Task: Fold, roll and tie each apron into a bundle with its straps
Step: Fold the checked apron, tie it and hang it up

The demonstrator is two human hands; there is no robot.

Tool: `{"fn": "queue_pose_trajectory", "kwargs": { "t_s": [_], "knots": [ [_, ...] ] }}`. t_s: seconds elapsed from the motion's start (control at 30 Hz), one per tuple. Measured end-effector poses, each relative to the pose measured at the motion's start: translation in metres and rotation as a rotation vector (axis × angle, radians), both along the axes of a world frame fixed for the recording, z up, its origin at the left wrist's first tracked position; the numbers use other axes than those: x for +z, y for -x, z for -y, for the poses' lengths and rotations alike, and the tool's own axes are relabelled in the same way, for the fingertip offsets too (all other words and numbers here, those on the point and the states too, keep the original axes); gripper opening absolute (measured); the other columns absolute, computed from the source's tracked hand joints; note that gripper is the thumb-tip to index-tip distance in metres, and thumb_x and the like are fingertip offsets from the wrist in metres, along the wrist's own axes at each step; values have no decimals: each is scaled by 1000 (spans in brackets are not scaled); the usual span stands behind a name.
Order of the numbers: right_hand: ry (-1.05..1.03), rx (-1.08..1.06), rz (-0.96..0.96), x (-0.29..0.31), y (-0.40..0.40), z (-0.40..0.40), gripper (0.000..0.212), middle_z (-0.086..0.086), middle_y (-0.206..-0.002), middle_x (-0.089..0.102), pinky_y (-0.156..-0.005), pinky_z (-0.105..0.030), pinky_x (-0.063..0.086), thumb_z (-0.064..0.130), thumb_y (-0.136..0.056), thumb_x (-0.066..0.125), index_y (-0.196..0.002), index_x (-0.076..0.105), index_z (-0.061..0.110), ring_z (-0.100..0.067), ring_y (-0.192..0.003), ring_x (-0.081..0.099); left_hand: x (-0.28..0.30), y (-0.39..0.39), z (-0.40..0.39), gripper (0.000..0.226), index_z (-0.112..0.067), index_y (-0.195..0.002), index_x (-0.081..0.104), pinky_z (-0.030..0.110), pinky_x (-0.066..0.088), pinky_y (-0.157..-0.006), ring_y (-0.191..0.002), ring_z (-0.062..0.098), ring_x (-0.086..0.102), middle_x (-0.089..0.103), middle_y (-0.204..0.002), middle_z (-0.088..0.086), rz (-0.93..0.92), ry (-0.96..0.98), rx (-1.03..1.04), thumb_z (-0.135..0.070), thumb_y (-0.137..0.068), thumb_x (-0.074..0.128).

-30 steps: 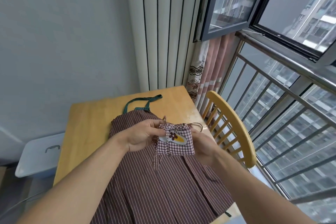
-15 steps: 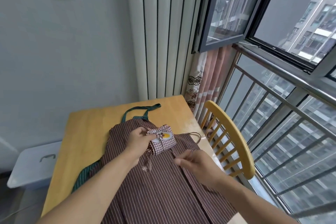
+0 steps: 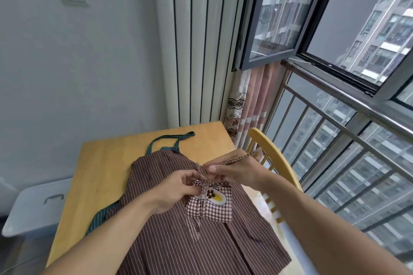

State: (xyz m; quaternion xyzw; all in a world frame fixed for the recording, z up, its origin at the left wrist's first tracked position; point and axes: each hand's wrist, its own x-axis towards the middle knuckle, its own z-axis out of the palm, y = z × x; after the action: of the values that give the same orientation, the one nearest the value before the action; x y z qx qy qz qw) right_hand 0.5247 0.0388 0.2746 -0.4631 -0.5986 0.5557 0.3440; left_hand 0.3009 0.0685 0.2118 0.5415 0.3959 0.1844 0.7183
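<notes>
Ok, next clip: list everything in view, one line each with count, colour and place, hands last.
checked bundle: 1, red-white, flower patch, on the striped apron
checked strap: 1, pulled up right from the bundle
striped apron: 1, brown, flat on the table
green apron: 1, mostly hidden beneath
table: 1, wooden
chair: 1, yellow, right of table
storage box: 1, pale, left of table
curtain: 1, pink, by window
left hand: pinches the bundle's tie
right hand: pinches the strap

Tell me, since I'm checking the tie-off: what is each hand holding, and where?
Both hold the checked bundle by its straps: the left hand pinches at the knot on top, the right hand pulls a strap end.
</notes>
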Motion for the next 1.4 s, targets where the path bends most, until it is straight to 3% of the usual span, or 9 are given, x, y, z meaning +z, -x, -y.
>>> {"fn": "queue_pose_trajectory", "kwargs": {
  "t_s": [0.17, 0.27, 0.4, 0.53, 0.77, 0.97, 1.07, 1.2, 1.4],
  "knots": [
    [83, -316, -134, -34, 1, 11, 18, -12, -92, 79, -83, -30, 58, 16, -75, 82, -90, 82, 6, -20, -90, 74, 10, 7, 5, 26, -3, -115, 67, 42, 57, -87, -103, 33, 69, 70, -114, 23, 244, 145, -49, -1, -89, 70],
    [157, -378, -254, -59, 11, 24, 13, -18, -101, 77, -84, -39, 60, -1, -87, 72, -90, 81, 6, -36, -101, 72, 11, 6, 4, 25, -5, -113, 67, 42, 56, -84, -99, 31, 70, 71, -111, 20, 298, 168, 25, 1, -88, 67],
    [239, -391, -80, -70, 21, 44, 26, -10, -120, 70, -70, -9, 52, -4, -98, 56, -121, 70, -3, -32, -114, 64, 3, -2, 8, 25, -6, -111, 63, 44, 56, -78, -95, 31, 69, 71, -110, 20, 346, 241, 218, 3, -88, 62],
    [190, -469, -264, -80, 31, 52, 19, -9, -106, 78, -88, -35, 59, 6, -97, 63, -102, 82, 10, -32, -103, 70, -11, -11, 17, 19, -7, -115, 60, 37, 59, -67, -93, 28, 69, 71, -113, 19, 408, 383, 441, 0, -98, 55],
    [-17, -608, 46, -92, 33, 58, 10, 14, -91, 78, -86, -31, 59, 21, -84, 83, -93, 81, 25, -4, -87, 72, -26, -19, 19, 37, 4, -135, 55, 32, 57, -68, -90, 24, 71, 74, -111, 18, 313, 455, 655, -3, -99, 58],
    [-44, -507, 161, -96, 31, 64, 17, 19, -95, 77, -90, -38, 60, 18, -90, 77, -95, 79, 35, -8, -92, 73, -33, -13, 23, 32, 5, -131, 60, 30, 58, -68, -89, 23, 69, 69, -125, 23, 207, 486, 633, -3, -100, 56],
    [-62, -527, 155, -98, 33, 66, 11, 15, -89, 78, -79, -51, 60, 23, -88, 79, -95, 81, 31, -32, -85, 72, -37, -8, 29, 28, 4, -127, 62, 33, 56, -76, -93, 25, 68, 68, -125, 25, 121, 475, 559, -5, -102, 55],
    [-79, -507, 140, -100, 35, 62, 12, 13, -89, 78, -80, -35, 61, 19, -84, 83, -95, 82, 24, -14, -83, 73, -41, -4, 38, 26, 0, -125, 61, 48, 53, -100, -106, 33, 65, 67, -125, 27, 26, 482, 440, -8, -102, 54],
    [77, -363, 38, -107, 40, 45, 12, 1, -96, 79, -81, -28, 61, 11, -89, 77, -98, 82, 16, -15, -92, 75, -53, -8, 50, 22, -7, -116, 70, 37, 62, -81, -96, 24, 74, 78, -103, 10, -210, 262, 301, -14, -105, 52]
  ]
}}
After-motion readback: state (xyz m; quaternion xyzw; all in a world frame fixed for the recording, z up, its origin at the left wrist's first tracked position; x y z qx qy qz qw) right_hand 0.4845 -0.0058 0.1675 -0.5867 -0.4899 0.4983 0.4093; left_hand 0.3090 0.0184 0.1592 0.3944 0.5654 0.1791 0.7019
